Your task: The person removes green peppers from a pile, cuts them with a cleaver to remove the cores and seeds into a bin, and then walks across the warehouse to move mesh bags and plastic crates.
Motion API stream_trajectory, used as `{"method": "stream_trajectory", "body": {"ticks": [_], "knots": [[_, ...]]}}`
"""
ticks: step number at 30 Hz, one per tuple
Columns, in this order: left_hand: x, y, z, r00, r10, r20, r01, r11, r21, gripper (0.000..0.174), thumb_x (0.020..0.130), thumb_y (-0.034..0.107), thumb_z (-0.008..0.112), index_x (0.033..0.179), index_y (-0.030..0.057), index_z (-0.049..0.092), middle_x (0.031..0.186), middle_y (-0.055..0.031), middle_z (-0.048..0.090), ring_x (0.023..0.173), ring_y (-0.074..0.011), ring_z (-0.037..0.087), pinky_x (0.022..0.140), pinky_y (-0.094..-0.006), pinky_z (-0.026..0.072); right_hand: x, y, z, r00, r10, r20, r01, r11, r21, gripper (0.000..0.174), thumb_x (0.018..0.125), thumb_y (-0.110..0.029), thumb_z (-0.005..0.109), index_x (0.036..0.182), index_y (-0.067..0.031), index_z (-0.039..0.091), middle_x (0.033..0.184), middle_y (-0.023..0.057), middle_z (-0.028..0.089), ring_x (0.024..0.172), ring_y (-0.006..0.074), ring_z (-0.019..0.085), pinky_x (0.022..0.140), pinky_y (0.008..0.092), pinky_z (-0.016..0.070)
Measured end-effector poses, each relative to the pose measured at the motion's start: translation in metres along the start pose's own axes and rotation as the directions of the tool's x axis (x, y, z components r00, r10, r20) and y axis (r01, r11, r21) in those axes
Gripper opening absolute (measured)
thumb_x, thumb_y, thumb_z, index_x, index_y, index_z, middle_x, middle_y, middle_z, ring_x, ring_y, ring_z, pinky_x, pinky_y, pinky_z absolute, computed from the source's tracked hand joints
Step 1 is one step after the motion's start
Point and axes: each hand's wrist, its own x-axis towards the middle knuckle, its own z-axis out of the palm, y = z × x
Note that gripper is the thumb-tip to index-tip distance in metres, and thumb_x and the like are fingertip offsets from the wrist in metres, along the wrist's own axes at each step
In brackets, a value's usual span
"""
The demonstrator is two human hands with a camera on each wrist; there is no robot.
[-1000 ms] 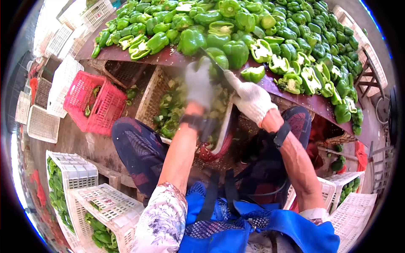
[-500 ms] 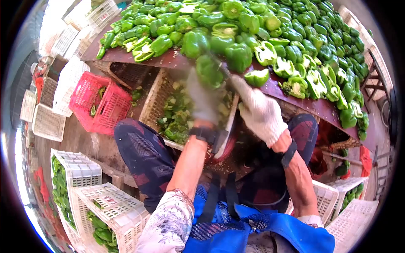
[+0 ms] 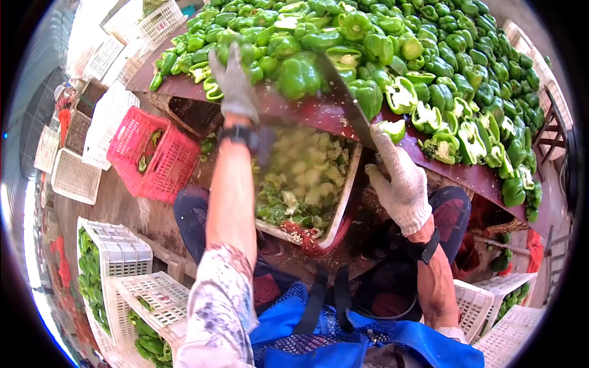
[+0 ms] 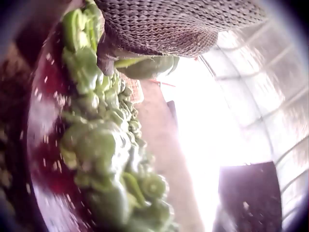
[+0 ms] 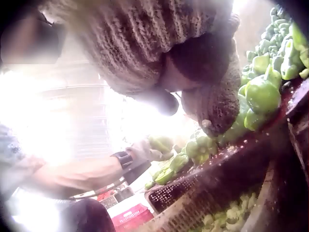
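Knife, long, flat and dark-bladed: carried in the right hand in a white knitted glove, fingers clamped on the handle end, which the glove hides. Position: over the near edge of the dark red tabletop. Long axis slanting from the glove, tip pointing away from the person and leftward, into the pile; sharp side not discernible. Left hand, in a grey knitted glove: above the tabletop's near edge, toward its near-left corner, fingers straight and apart; a green pepper lies close by them, whether touched or carried cannot be told. Stock: glossy whole green peppers, heaped back from the near edge, a large blocky one left of the blade, its own axis unclear; halved green peppers with pale insides, along the near edge toward the right. Below that edge: beige plastic crate holding pale green cuttings. Step in hand, by judgement: cutting and sorting peppers, apparently between two cuts. Next move, by judgement: calls for a whole pepper under the left hand, turned to meet the blade, fingertips clear of it.
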Motion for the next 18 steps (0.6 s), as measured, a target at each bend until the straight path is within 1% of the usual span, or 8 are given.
{"method": "stream_trajectory", "body": {"ticks": [1, 4, 7, 9, 13, 15, 17, 18], "knots": [[0.014, 0.015, 0.008, 0.990, -0.138, -0.010, 0.138, 0.972, 0.188, 0.075, 0.103, 0.033, 0.062, 0.163, 0.0154, 0.019, 0.155, -0.0210, 0.043, 0.135, -0.0359, 0.050, 0.111, -0.0476, 0.0453, -0.001, 0.007, 0.004, 0.999, 0.024, -0.023, -0.023, 0.999, 0.037, 0.074, 0.080, 0.001, 0.076, 0.149, -0.0126, 0.053, 0.087, 0.0109, 0.061, 0.070, 0.0240, 0.061, 0.068, 0.0345, 0.0544], [0.032, -0.015, 0.009, 0.996, -0.016, 0.087, -0.016, 0.938, 0.348, 0.071, 0.100, 0.033, 0.067, 0.157, 0.0074, 0.034, 0.155, -0.0210, 0.043, 0.134, -0.0321, 0.052, 0.110, -0.0432, 0.0456, 0.000, 0.014, 0.007, 0.995, 0.095, 0.021, -0.097, 0.985, 0.141, 0.073, 0.082, 0.002, 0.075, 0.150, -0.0105, 0.052, 0.086, 0.0067, 0.056, 0.071, 0.0180, 0.053, 0.072, 0.0299, 0.0520], [-0.014, -0.026, 0.031, 0.960, -0.173, 0.220, 0.059, 0.892, 0.448, 0.072, 0.091, 0.029, 0.075, 0.148, -0.0045, 0.047, 0.145, -0.0245, 0.052, 0.129, -0.0302, 0.056, 0.108, -0.0389, 0.0465, 0.002, 0.017, 0.015, 0.995, 0.095, -0.003, -0.092, 0.973, 0.214, 0.072, 0.083, 0.003, 0.073, 0.150, -0.0095, 0.051, 0.084, 0.0040, 0.053, 0.071, 0.0151, 0.049, 0.072, 0.0273, 0.0499], [-0.026, -0.038, 0.036, 0.932, -0.162, 0.324, -0.039, 0.844, 0.535, 0.072, 0.086, 0.022, 0.079, 0.148, -0.0005, 0.049, 0.137, -0.0223, 0.057, 0.123, -0.0289, 0.059, 0.100, -0.0370, 0.0519, 0.002, 0.015, 0.018, 0.990, 0.141, 0.021, -0.141, 0.956, 0.256, 0.072, 0.083, 0.003, 0.073, 0.150, -0.0092, 0.051, 0.083, 0.0032, 0.051, 0.072, 0.0141, 0.047, 0.072, 0.0264, 0.0489], [-0.025, -0.035, 0.032, 0.825, -0.397, 0.403, 0.328, 0.916, 0.230, 0.085, 0.078, -0.003, 0.084, 0.151, 0.0098, 0.043, 0.134, -0.0154, 0.057, 0.104, -0.0215, 0.065, 0.094, -0.0313, 0.0546, 0.006, 0.011, 0.016, 0.969, 0.235, 0.079, -0.248, 0.921, 0.299, 0.073, 0.083, 0.003, 0.073, 0.151, -0.0094, 0.050, 0.080, 0.0025, 0.049, 0.071, 0.0138, 0.046, 0.071, 0.0258, 0.0476], [-0.033, -0.041, 0.027, 0.850, -0.269, 0.453, 0.177, 0.955, 0.236, 0.091, 0.072, -0.011, 0.083, 0.150, 0.0102, 0.042, 0.137, -0.0135, 0.055, 0.109, -0.0205, 0.063, 0.095, -0.0312, 0.0552, 0.005, 0.017, 0.023, 0.983, 0.179, 0.031, -0.179, 0.935, 0.307, 0.073, 0.083, 0.002, 0.073, 0.152, -0.0094, 0.050, 0.079, 0.0022, 0.048, 0.070, 0.0137, 0.045, 0.070, 0.0260, 0.0472], [-0.061, -0.045, 0.018, 0.884, -0.244, 0.399, 0.152, 0.957, 0.248, 0.098, 0.067, -0.016, 0.082, 0.151, 0.0099, 0.040, 0.144, -0.0101, 0.048, 0.124, -0.0211, 0.055, 0.107, -0.0327, 0.0498, 0.006, 0.014, 0.020, 0.983, 0.183, 0.030, -0.184, 0.946, 0.267, 0.074, 0.083, 0.003, 0.073, 0.152, -0.0093, 0.050, 0.079, 0.0024, 0.047, 0.069, 0.0138, 0.044, 0.069, 0.0263, 0.0470], [-0.078, -0.051, 0.015, 0.898, -0.108, 0.427, 0.040, 0.986, 0.164, 0.102, 0.063, -0.018, 0.080, 0.152, 0.0096, 0.038, 0.149, -0.0069, 0.042, 0.135, -0.0213, 0.046, 0.116, -0.0331, 0.0424, 0.005, 0.012, 0.019, 0.982, 0.187, 0.034, -0.190, 0.950, 0.246, 0.074, 0.083, 0.003, 0.073, 0.152, -0.0092, 0.049, 0.079, 0.0024, 0.047, 0.069, 0.0138, 0.044, 0.069, 0.0265, 0.0469]]}}
